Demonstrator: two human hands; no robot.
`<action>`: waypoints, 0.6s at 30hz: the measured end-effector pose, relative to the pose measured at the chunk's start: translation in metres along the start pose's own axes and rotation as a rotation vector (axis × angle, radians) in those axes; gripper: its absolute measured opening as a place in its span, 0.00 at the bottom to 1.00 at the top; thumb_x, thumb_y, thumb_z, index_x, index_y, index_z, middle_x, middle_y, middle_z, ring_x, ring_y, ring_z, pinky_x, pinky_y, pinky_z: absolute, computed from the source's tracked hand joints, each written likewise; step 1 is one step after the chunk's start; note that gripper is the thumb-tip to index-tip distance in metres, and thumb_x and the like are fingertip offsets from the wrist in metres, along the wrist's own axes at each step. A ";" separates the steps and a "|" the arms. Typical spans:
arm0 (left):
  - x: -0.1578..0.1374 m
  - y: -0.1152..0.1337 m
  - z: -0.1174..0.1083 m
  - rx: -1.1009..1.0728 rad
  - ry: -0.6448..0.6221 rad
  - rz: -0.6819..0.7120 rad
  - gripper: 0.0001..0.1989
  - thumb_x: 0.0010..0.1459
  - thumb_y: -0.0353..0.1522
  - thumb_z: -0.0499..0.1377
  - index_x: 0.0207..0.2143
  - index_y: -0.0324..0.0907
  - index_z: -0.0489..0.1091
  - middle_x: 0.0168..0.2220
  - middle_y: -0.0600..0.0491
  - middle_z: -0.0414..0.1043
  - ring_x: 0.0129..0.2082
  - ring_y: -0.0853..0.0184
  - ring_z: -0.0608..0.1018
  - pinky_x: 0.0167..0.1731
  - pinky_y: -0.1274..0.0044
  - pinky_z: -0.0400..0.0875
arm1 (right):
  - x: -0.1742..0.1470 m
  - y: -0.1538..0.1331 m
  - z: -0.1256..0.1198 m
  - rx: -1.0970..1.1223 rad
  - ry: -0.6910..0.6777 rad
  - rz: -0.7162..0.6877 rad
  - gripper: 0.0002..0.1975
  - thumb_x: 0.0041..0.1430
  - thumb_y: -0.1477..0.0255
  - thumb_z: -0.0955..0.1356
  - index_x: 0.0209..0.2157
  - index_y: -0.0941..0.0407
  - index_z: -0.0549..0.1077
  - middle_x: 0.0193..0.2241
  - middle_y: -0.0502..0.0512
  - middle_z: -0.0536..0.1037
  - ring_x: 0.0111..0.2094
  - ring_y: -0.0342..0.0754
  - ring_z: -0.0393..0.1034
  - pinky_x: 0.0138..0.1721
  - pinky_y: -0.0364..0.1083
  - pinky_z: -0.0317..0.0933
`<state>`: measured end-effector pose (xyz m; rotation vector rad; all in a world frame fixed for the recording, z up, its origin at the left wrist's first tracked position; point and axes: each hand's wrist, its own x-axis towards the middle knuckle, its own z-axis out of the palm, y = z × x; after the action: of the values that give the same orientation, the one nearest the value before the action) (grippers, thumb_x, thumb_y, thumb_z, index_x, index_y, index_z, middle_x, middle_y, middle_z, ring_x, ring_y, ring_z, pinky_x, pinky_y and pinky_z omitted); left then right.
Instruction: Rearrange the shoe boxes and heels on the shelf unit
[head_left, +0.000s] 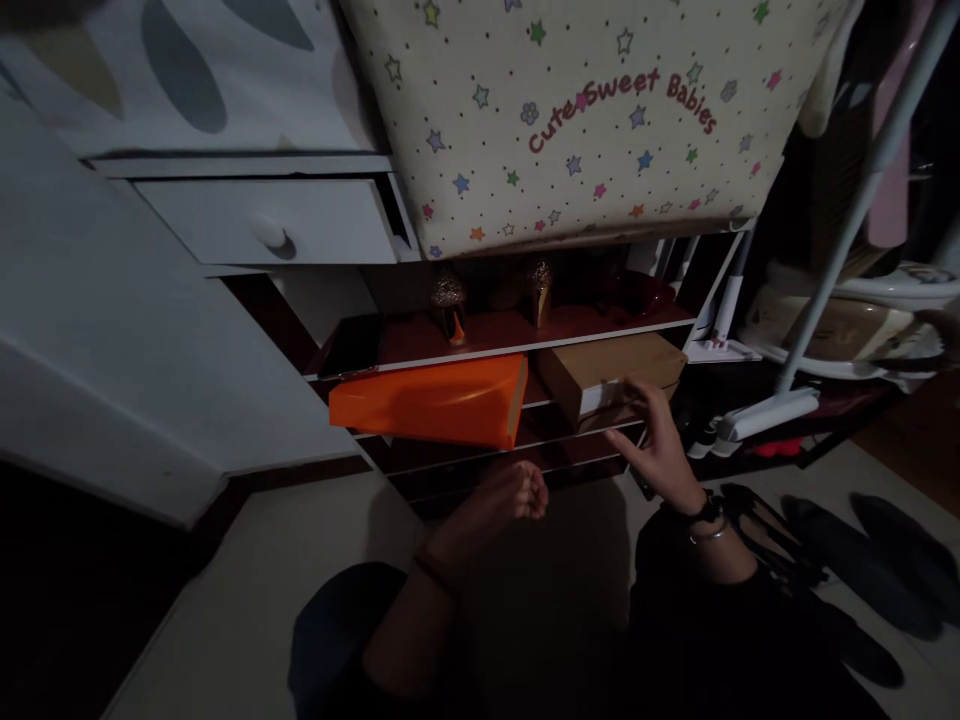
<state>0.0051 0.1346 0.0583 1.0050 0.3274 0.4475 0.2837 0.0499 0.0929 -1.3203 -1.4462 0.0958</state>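
My right hand is beside the front corner of a brown cardboard box. Its thumb and fingers are spread apart, with the fingertips close to a white label on the box; whether they touch it I cannot tell. My left hand hangs lower, in front of the shelf, with its fingers curled in and nothing visible in them. Above it, an orange box lies on the same shelf level as the cardboard box and juts out past the edge.
On the upper shelf stand two glittery-topped ornaments and a dark red object. A star-patterned fabric cover hangs above. At left is a white drawer; at right, a long-handled cleaning tool and dark shoes.
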 end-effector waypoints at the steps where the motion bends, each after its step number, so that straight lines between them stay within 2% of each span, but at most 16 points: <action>1: 0.003 -0.004 0.000 0.009 0.013 -0.014 0.26 0.59 0.52 0.70 0.39 0.38 0.73 0.35 0.47 0.76 0.33 0.66 0.77 0.37 0.74 0.67 | 0.002 0.008 -0.003 -0.166 0.055 -0.071 0.43 0.64 0.49 0.73 0.72 0.52 0.59 0.64 0.68 0.66 0.67 0.64 0.62 0.68 0.67 0.58; 3: 0.006 -0.009 0.000 -0.014 0.027 -0.032 0.26 0.58 0.52 0.70 0.39 0.38 0.72 0.36 0.47 0.76 0.34 0.65 0.77 0.38 0.72 0.67 | 0.007 0.024 -0.005 -0.426 0.076 -0.200 0.47 0.65 0.52 0.74 0.75 0.54 0.53 0.69 0.72 0.59 0.71 0.68 0.55 0.70 0.72 0.53; 5: 0.009 -0.011 0.002 -0.049 0.043 -0.038 0.27 0.57 0.54 0.70 0.38 0.39 0.71 0.35 0.48 0.75 0.33 0.65 0.76 0.38 0.72 0.67 | 0.010 0.037 -0.003 -0.617 0.011 -0.290 0.48 0.66 0.55 0.73 0.77 0.54 0.48 0.73 0.75 0.52 0.74 0.73 0.47 0.70 0.77 0.48; 8: 0.013 -0.012 0.006 -0.068 0.100 -0.041 0.27 0.56 0.54 0.71 0.36 0.40 0.71 0.32 0.49 0.74 0.32 0.66 0.75 0.37 0.73 0.66 | 0.013 0.054 0.005 -0.801 -0.121 -0.386 0.46 0.64 0.63 0.75 0.76 0.50 0.50 0.77 0.73 0.42 0.76 0.77 0.41 0.68 0.83 0.40; 11: 0.017 -0.013 0.005 -0.081 0.147 -0.059 0.28 0.53 0.54 0.72 0.34 0.41 0.70 0.31 0.50 0.72 0.31 0.66 0.73 0.37 0.73 0.66 | 0.014 0.071 0.014 -0.878 -0.194 -0.472 0.42 0.64 0.68 0.75 0.74 0.44 0.56 0.78 0.70 0.39 0.76 0.76 0.42 0.67 0.84 0.39; 14: 0.019 -0.015 0.002 -0.107 0.160 -0.075 0.27 0.53 0.53 0.72 0.35 0.41 0.69 0.32 0.50 0.72 0.33 0.66 0.73 0.39 0.73 0.65 | 0.016 0.085 0.023 -0.917 -0.185 -0.532 0.38 0.65 0.75 0.73 0.71 0.40 0.61 0.78 0.67 0.44 0.76 0.71 0.46 0.67 0.84 0.40; 18: 0.021 -0.018 -0.002 -0.140 0.174 -0.099 0.25 0.55 0.51 0.72 0.35 0.41 0.69 0.33 0.50 0.71 0.34 0.66 0.72 0.40 0.73 0.65 | 0.019 0.094 0.031 -0.890 -0.108 -0.614 0.35 0.66 0.73 0.73 0.70 0.39 0.64 0.78 0.63 0.44 0.75 0.69 0.48 0.68 0.82 0.40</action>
<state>0.0258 0.1383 0.0407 0.8119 0.4935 0.4627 0.3266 0.1164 0.0304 -1.4759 -2.0292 -0.9911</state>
